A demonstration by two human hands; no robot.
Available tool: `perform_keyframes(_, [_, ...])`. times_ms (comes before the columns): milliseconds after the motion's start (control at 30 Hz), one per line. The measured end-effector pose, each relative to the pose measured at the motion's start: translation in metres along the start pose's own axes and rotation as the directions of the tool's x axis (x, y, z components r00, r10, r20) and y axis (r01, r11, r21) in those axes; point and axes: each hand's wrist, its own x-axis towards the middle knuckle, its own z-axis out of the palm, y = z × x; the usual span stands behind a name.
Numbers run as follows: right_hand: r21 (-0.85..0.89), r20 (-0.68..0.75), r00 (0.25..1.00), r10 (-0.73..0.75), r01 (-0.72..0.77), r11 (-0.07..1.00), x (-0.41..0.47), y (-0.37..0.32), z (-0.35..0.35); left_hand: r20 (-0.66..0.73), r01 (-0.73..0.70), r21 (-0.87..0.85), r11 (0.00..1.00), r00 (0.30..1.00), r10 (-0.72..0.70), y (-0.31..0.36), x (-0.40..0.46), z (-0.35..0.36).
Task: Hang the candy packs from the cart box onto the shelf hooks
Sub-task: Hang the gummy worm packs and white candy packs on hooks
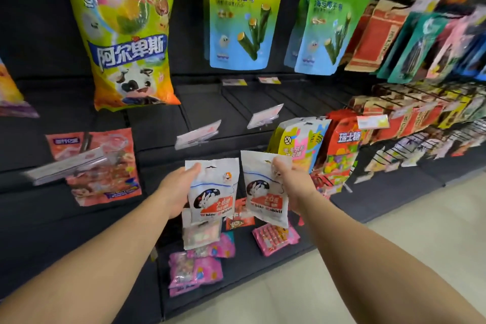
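Clearly the hanging is only partly done: both hands are busy, and neither pack is on a hook yet. The left hand grips one White Rabbit candy pack by its left edge; the right hand pinches a second White Rabbit pack near its top corner. Both packs are raised before the dark shelf wall, below two bare hooks with price tags — I judge they go there. The cart box is not in view, so what remains I cannot tell. Readable writing: "White Rabbit" on both packs, and 阿尔卑斯 on the big yellow-green lollipop bag.
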Motion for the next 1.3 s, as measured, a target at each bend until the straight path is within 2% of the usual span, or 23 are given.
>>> perform_keyframes(133, [-0.039,-0.015,0.997,-0.070,0.069,0.997,0.035,-0.019,0.006,0.023,-0.006,-0.047,0.999,1.000,0.007,0.009,0.026,0.009])
perform_keyframes(267, [-0.058,0.046,0.995,-0.090,0.093,0.994,0.064,-0.032,0.007,0.011,0.012,-0.063,0.998,1.000,-0.011,0.011,0.039,0.018])
perform_keyframes(500, [-0.027,0.159,0.971,-0.177,0.183,0.983,0.115,-0.039,0.011,-0.096,-0.001,-0.132,0.991,0.995,-0.012,0.005,0.051,0.040])
perform_keyframes(767, [-0.062,0.286,0.951,-0.114,0.137,0.989,0.146,-0.041,0.018,-0.159,-0.006,-0.110,0.994,0.987,-0.012,0.006,0.041,0.069])
perform_keyframes(900, [-0.061,0.273,0.955,-0.113,0.134,0.989,0.159,-0.035,0.020,-0.166,-0.026,-0.054,0.998,0.986,0.017,0.009,0.040,0.084])
perform_keyframes(1033, [-0.060,0.209,0.962,-0.177,0.194,0.979,0.163,-0.036,0.012,-0.157,-0.076,-0.007,0.997,0.985,0.074,0.022,0.043,0.109])
perform_keyframes(1133, [-0.055,0.181,0.972,-0.151,0.163,0.985,0.157,-0.034,0.008,-0.187,-0.125,-0.022,0.992,0.975,0.119,0.030,0.044,0.123])
perform_keyframes(1200, [-0.005,0.225,0.969,-0.106,0.110,0.994,0.154,-0.029,0.003,-0.207,-0.139,-0.058,0.989,0.970,0.125,0.035,0.045,0.129])
perform_keyframes(1300, [0.088,0.389,0.914,-0.119,0.092,0.992,0.151,-0.027,-0.007,-0.233,-0.172,-0.095,0.981,0.962,0.146,0.041,0.046,0.137])
